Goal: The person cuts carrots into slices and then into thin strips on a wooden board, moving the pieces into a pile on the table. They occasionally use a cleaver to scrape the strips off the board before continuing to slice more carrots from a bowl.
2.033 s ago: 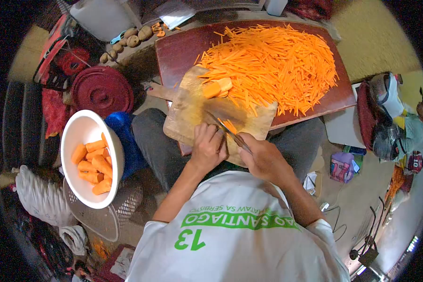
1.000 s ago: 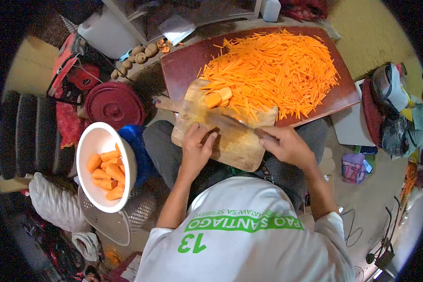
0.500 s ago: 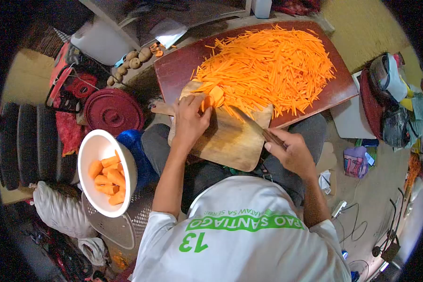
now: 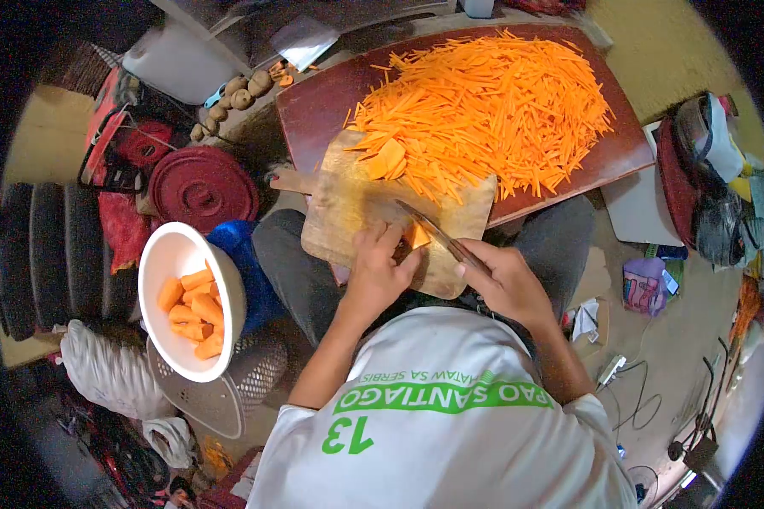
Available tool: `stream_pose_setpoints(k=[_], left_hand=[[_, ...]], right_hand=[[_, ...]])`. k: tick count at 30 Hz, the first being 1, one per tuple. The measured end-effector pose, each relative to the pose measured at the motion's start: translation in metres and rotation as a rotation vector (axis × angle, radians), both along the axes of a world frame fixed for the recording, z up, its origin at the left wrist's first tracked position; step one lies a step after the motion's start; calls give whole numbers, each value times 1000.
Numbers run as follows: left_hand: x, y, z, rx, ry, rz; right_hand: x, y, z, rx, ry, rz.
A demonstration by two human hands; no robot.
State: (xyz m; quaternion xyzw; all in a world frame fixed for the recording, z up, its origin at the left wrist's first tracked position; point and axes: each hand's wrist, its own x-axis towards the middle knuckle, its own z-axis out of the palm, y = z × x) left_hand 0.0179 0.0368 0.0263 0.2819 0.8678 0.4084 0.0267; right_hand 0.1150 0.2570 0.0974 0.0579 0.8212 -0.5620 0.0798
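Note:
My right hand [image 4: 508, 282] is wrapped round the handle of a knife [image 4: 444, 237], its blade pointing up and left over the wooden cutting board [image 4: 339, 222]. Close beside the blade lies a carrot piece [image 4: 417, 237], steadied by the bent fingers of my left hand [image 4: 380, 265]. Several flat carrot slices [image 4: 386, 159] rest at the board's far left part. Beyond them a large heap of carrot strips [image 4: 501, 110] covers much of a dark red tabletop [image 4: 314, 110] and spills onto the board's far edge.
At my left stands a white bowl [image 4: 150, 293] with peeled carrots [image 4: 197, 297] inside. A dark red lidded tub [image 4: 202, 191] is behind it. Potatoes [image 4: 240, 98] lie by the table's left corner. A purple bag [image 4: 645, 284] sits on the floor at right.
My left hand has moved from the slices at the board's far left toward me, now at a carrot piece. The knife has shifted nearer to me and left, beside that piece.

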Motion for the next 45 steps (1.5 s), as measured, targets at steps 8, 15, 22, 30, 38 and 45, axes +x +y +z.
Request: stream_pose_setpoints(k=[8,15,22,30,38,45], left_hand=[[1,2,10,-72,138,-55],[-10,1,15,-216,321,-274],[-10,1,12,-223,291,-336],[-13,-3,3,-149,292,-321],[-11,-4,-7,-94,298,-306],[-14,-5,-5,-48,354,-295]], right_hand=[[-6,-4,-2,91,54,65],[16,-7,33,302,-102,153],[25,-12,40,437,-76,207],[-10,-14,10,397,-39,166],[-7,-19,15,388,-77,160],[5,-14,33,356,-139,174]])
